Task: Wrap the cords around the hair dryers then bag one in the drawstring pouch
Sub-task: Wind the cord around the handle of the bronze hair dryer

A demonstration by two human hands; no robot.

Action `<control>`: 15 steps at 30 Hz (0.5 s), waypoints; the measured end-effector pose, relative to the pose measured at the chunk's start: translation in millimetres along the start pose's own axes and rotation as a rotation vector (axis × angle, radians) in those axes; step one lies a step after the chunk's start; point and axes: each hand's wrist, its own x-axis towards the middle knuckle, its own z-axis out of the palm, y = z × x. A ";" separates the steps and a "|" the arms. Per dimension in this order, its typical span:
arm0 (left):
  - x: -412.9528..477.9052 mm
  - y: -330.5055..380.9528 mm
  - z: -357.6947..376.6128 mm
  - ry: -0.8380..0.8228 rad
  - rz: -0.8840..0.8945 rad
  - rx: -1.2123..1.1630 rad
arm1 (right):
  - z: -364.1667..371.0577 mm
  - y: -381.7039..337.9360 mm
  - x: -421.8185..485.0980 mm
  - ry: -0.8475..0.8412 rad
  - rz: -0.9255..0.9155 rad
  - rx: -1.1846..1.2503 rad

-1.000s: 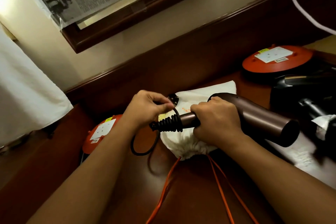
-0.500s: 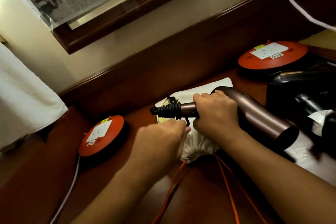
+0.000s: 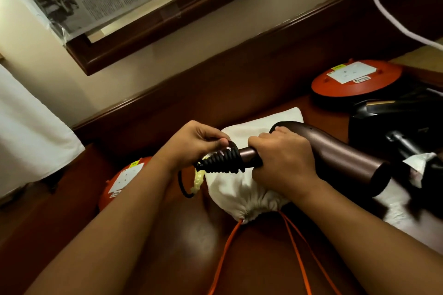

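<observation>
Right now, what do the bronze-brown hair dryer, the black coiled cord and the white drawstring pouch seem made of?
Bronze-brown hair dryer: probably plastic with a satin metallic coat; soft sheen along the barrel. Black coiled cord: likely rubbery plastic, matte, bending in tight loops. White drawstring pouch: cloth, dull, gathered into pleats at its neck.

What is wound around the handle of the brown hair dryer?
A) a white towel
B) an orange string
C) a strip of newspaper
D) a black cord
D: the black cord sits in tight coils round the handle of the brown hair dryer, which the right hand grips while the left hand pinches the cord's next loop.
</observation>
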 end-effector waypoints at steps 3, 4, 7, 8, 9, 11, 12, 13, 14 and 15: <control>0.2 1.6 13.3 -0.020 0.017 0.018 | -2.1 3.7 1.2 0.056 0.027 0.095; -1.1 2.7 24.8 0.001 0.014 0.190 | -3.6 4.8 1.3 0.087 0.032 0.111; -9.3 7.7 65.4 0.168 0.006 0.663 | -10.1 9.8 4.8 0.196 0.091 0.106; -13.4 12.9 75.0 0.188 0.014 0.757 | -12.7 12.5 6.8 0.232 0.113 0.098; -17.0 18.7 82.2 0.176 -0.002 0.799 | -14.6 15.1 8.5 0.265 0.127 0.091; -25.6 29.8 89.5 0.106 -0.070 0.814 | -15.3 18.1 10.0 0.296 0.139 0.071; -29.5 32.5 89.1 0.091 -0.057 0.823 | -14.2 18.6 10.2 0.287 0.150 0.066; -33.4 35.1 88.0 0.112 0.003 0.833 | -12.3 19.1 10.5 0.265 0.173 0.069; -36.7 37.7 84.4 0.171 0.080 0.822 | -9.8 20.0 11.0 0.234 0.205 0.073; -38.3 40.1 79.3 0.242 0.167 0.809 | -7.0 21.1 11.5 0.199 0.233 0.067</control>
